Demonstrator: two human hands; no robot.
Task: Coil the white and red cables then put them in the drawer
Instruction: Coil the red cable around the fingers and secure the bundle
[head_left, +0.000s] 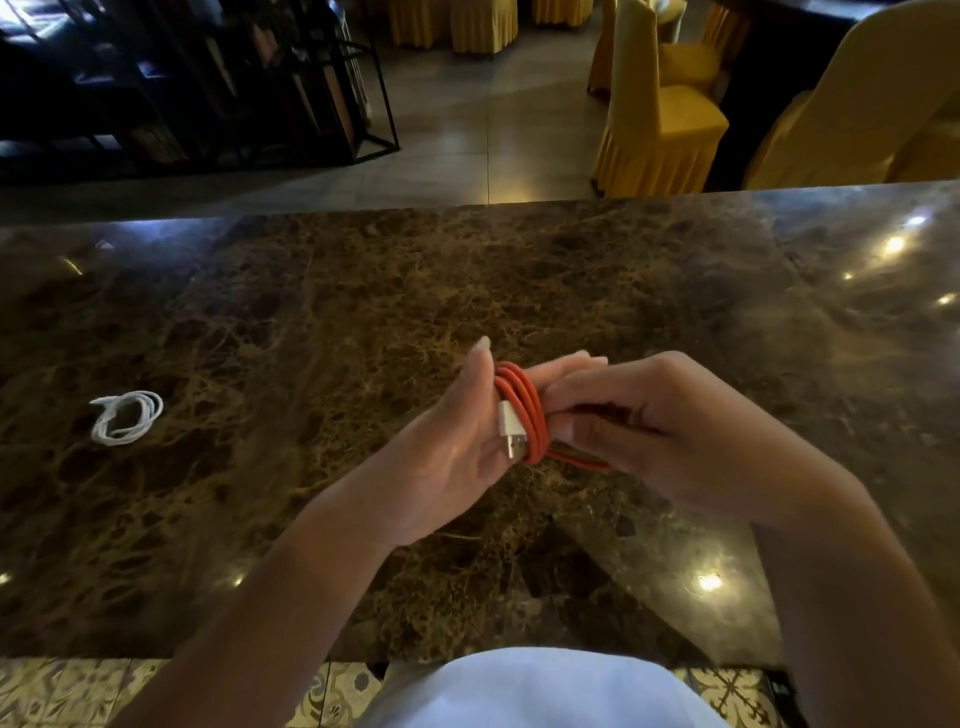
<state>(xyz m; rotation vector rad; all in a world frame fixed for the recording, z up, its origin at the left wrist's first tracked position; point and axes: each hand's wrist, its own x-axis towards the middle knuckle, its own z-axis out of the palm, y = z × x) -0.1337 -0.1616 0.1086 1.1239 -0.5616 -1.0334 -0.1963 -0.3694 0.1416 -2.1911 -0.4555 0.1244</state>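
The red cable (524, 410) is wound in several loops round the straight fingers of my left hand (452, 457), above the middle of the marble counter (363, 291). Its white USB plug lies against my left palm. My right hand (670, 426) is curled round the loose red strand just right of the loops, its fingertips touching the coil. The white cable (124, 417) lies coiled in a small bundle on the counter at the left, apart from both hands. No drawer is in view.
Beyond the counter's far edge are yellow-covered chairs (660, 104) at the right and a dark metal-framed shelf (291, 88) at the left. Patterned floor tiles (67, 691) show below the counter's near edge.
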